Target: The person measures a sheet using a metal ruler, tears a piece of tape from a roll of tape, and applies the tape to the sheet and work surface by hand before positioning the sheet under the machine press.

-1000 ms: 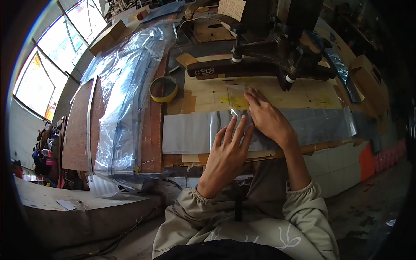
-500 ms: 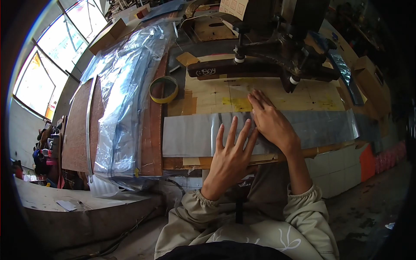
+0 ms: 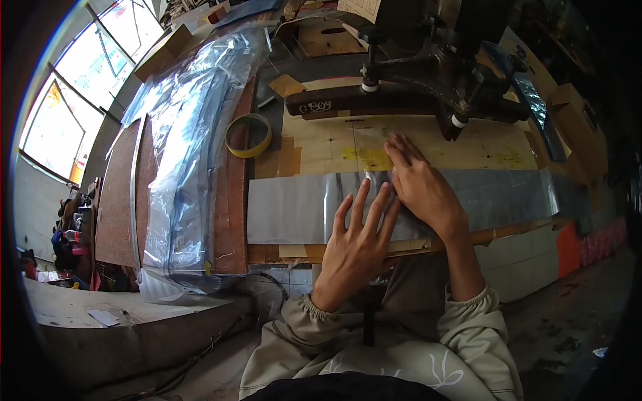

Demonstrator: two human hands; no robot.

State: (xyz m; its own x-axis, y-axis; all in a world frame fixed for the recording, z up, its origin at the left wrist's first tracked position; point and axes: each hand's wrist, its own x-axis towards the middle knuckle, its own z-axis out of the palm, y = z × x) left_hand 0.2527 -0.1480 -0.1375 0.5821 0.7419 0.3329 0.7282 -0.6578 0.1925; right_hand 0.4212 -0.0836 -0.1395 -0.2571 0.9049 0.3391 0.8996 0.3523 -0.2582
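A long strip of clear plastic sheet (image 3: 287, 208) lies across the front of a wooden board (image 3: 314, 150). My left hand (image 3: 358, 244) rests flat on the strip, its fingers spread and pointing away from me. Just to its right, my right hand (image 3: 428, 190) reaches over the strip's far edge, fingers stretched out close together, their tips above the board near a yellow tape patch (image 3: 368, 159). Neither hand grips anything that I can see. Beyond the fingertips, a dark press bar (image 3: 401, 105) with pale lettering spans the board.
A roll of yellow tape (image 3: 249, 136) sits left of the board. Farther left, a stack of shiny clear plastic bags (image 3: 184, 160) covers a brown panel with a metal strip (image 3: 136, 194). Cardboard boxes (image 3: 572, 130) stand at the right. Heavy press arms hang over the back.
Both hands keep nearly the same pose and place on the strip and board. The view has shifted very slightly.
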